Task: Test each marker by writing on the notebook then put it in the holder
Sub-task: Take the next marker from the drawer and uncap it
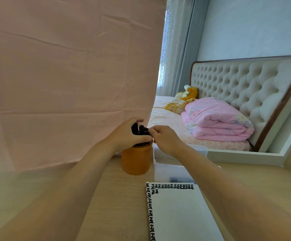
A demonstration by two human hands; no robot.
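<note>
An orange cylindrical holder (136, 160) stands on the wooden desk. Several black markers (140, 130) stick up out of it in a bunch. My left hand (126, 134) is curled round that bunch just above the holder's rim. My right hand (165, 139) pinches the top of one black marker at the right side of the bunch. The white notebook (179, 213) lies open near the front of the desk, with rows of black marks along its top and left edges.
A clear plastic box (169, 169) sits right of the holder, behind the notebook, with something dark inside. A pink cloth (68, 75) hangs behind the desk. A bed with a folded pink quilt (216, 119) is beyond on the right.
</note>
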